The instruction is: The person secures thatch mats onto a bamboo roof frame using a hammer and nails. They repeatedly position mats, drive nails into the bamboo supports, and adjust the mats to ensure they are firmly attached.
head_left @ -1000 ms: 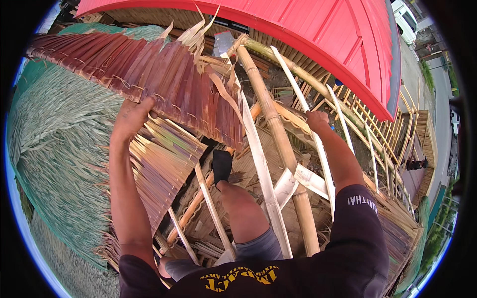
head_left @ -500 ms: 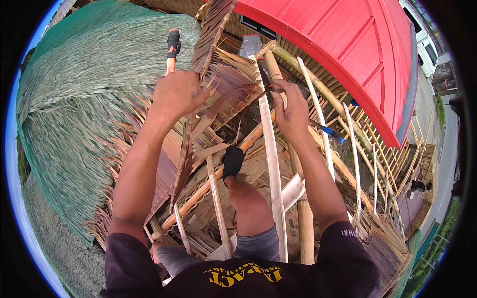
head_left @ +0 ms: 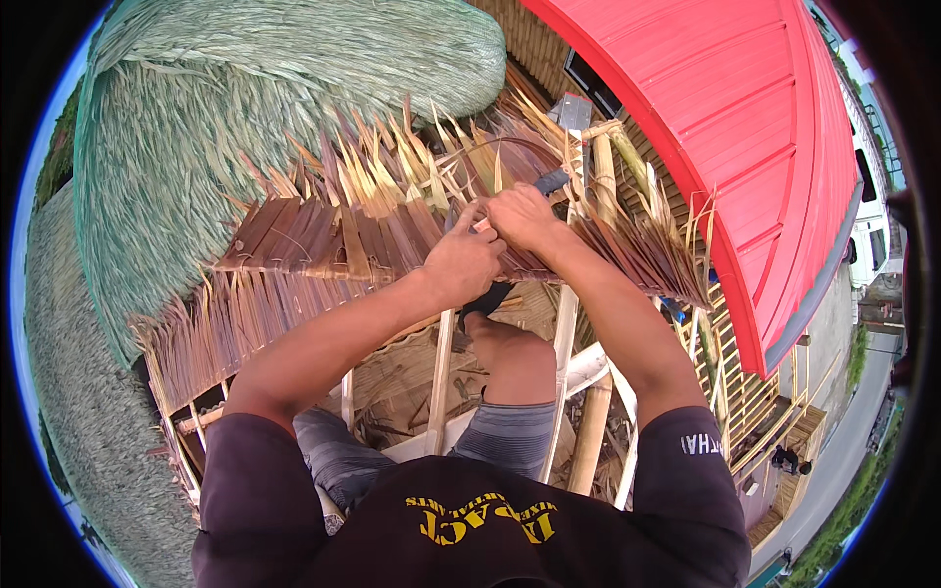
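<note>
The right hand (head_left: 522, 216) is wrapped round a dark-ended handle (head_left: 553, 181); the left hand (head_left: 463, 263) bunches beside it, its hold unclear. Beneath, the thatch panel (head_left: 397, 237) lies toward the bamboo frame's (head_left: 591, 431) far edge, overlapping a lower panel (head_left: 284, 306); it looks light, brittle-tipped, best held by its stiffer lower edge. Forearms converge, elbows bent.

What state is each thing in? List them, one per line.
Right hand: closed around dark-ended tool.
Left hand: fingers bent, grip unclear.
Dark-ended tool: gripped, partly hidden.
Brown leaf panel: overlapping lower leaf panel, tips uneven.
Green netting: draped over pale thatch.
Bamboo pole: partly covered.
Striped shorts: worn.
</note>
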